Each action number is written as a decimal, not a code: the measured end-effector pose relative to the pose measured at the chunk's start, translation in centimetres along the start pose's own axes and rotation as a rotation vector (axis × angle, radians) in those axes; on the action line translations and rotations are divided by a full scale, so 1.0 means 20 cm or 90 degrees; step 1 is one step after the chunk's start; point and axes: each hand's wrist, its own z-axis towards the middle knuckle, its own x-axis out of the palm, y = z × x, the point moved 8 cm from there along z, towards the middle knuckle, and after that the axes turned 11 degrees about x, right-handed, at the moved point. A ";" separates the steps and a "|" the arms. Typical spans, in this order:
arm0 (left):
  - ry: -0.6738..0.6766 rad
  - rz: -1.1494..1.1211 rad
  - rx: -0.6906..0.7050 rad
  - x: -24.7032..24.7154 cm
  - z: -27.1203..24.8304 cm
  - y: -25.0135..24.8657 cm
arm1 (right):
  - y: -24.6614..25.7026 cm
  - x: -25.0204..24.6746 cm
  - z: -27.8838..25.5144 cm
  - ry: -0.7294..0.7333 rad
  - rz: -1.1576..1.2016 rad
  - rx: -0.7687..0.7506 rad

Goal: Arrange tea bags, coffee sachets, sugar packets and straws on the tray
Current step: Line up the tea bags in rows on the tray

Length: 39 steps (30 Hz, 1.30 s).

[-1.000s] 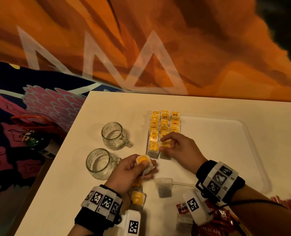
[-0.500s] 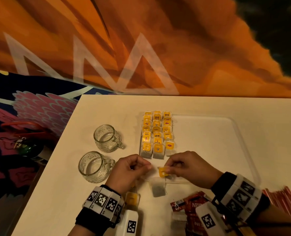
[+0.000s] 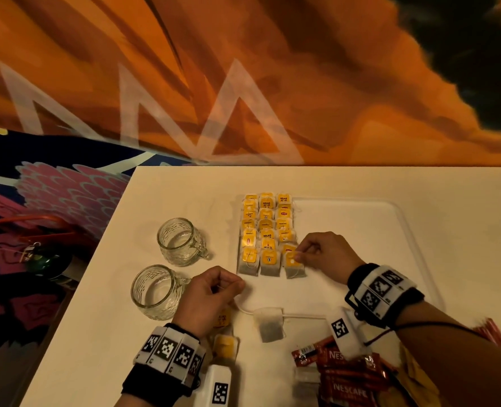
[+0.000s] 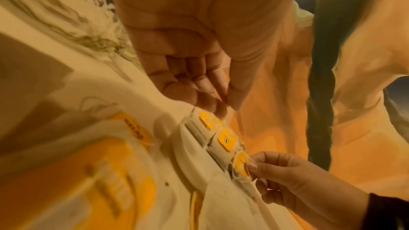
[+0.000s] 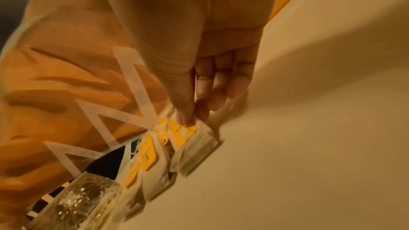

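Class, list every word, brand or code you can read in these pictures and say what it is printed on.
"RELAX": yellow tea bag tags.
"NESCAFE": red coffee sachets.
Black-and-white square codes, no words: wristbands, white wrist camera blocks.
Other tag print in the tea bag rows: too small or blurred to read.

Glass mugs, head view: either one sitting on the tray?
No. Both glass mugs stand on the bare table, left of the tray that holds the tea bag rows.

coffee sachets [image 3: 352, 377] — frame-cropped, wrist-hidden
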 end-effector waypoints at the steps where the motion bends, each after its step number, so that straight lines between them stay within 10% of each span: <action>1: -0.002 0.000 -0.001 0.00 0.00 0.00 | -0.01 0.01 0.01 -0.001 0.014 0.006; 14: -0.049 -0.007 0.008 -0.12 -0.13 -0.07 | 0.06 -0.01 -0.18 -0.083 0.063 -0.030; 19: -0.046 0.047 0.021 -0.16 -0.29 -0.08 | 0.17 0.15 -0.44 0.087 0.044 -0.101; 29: 0.227 0.290 -0.010 0.15 -0.71 0.08 | -0.01 0.36 -0.82 0.213 -0.421 -0.121; 39: 0.241 0.548 -0.009 0.37 -0.76 0.10 | -0.05 0.42 -0.86 0.178 -0.398 -0.187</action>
